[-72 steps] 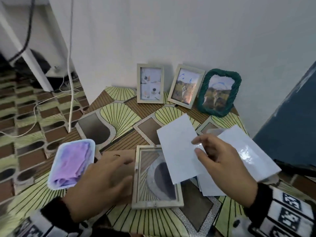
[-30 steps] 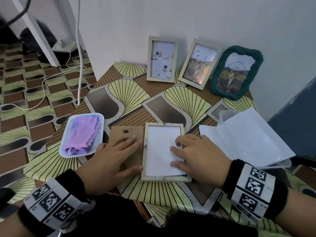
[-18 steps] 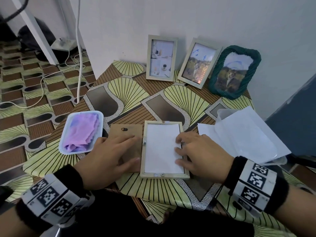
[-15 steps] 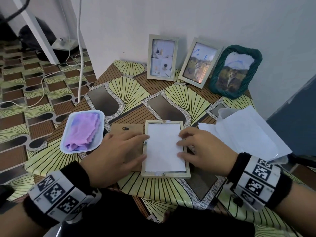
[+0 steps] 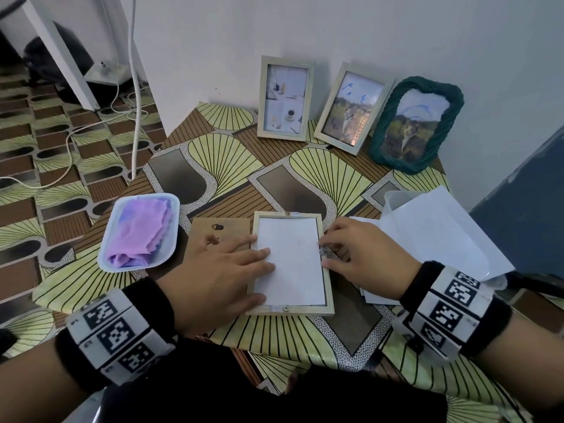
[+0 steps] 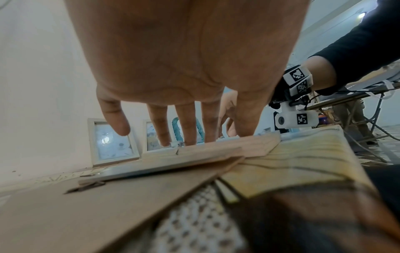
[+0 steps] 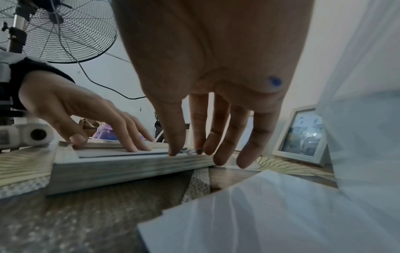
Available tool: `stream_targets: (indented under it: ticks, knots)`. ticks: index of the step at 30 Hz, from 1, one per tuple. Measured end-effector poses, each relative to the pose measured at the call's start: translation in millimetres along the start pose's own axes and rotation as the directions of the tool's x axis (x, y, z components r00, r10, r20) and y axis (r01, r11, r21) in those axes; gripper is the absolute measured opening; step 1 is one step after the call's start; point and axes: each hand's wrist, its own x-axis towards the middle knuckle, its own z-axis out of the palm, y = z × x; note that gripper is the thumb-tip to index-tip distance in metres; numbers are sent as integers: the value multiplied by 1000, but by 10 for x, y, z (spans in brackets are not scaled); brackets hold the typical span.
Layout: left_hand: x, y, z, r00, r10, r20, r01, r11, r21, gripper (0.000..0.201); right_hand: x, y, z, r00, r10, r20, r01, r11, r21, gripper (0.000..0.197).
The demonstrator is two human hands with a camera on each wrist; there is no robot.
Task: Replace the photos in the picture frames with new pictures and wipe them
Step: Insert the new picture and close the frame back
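Observation:
A pale wooden picture frame lies face down near the table's front edge, with a white photo back filling it. My left hand rests flat, its straight fingers pressing the photo and the frame's left rail. My right hand is at the frame's right rail, where thumb and forefinger pinch a small metal tab. The brown backing board lies just left of the frame, partly under my left hand.
A white tray with a purple cloth sits at the left. Loose white photo sheets and a clear sleeve lie at the right. Three framed pictures lean on the back wall. Cables run over the floor at the left.
The white photo that my right hand held above the frame now lies inside it. My right hand slid off the photo to the right rail's tab; my left fingers moved onto the photo.

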Motion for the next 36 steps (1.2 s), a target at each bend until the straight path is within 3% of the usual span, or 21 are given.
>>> stream_targets:
  ticks: [7, 18, 23, 27, 32, 36]
  knots:
    - [25, -4, -18, 1000, 6, 0, -6, 999, 44, 56, -53, -21, 14, 997, 70, -45, -75, 990, -121, 21]
    - [23, 0, -13, 1000, 16, -1, -16, 998, 54, 56, -49, -98, 117, 978, 156, -136, -174, 976, -128, 27]
    - [25, -1, -21, 1000, 18, 1, -18, 999, 44, 56, 43, -107, 128, 973, 219, -69, -223, 973, -54, 18]
    - [24, 9, -25, 1000, 15, -2, -15, 999, 45, 56, 103, -171, 200, 978, 206, -43, -209, 971, -116, 15]
    - [18, -20, -19, 1000, 25, -2, -25, 999, 46, 56, 90, -200, 204, 982, 183, -37, -186, 972, -141, 32]
    - [17, -95, -44, 1000, 22, 15, -20, 995, -101, 52, 38, -209, 192, 987, 159, -19, -160, 978, -135, 36]
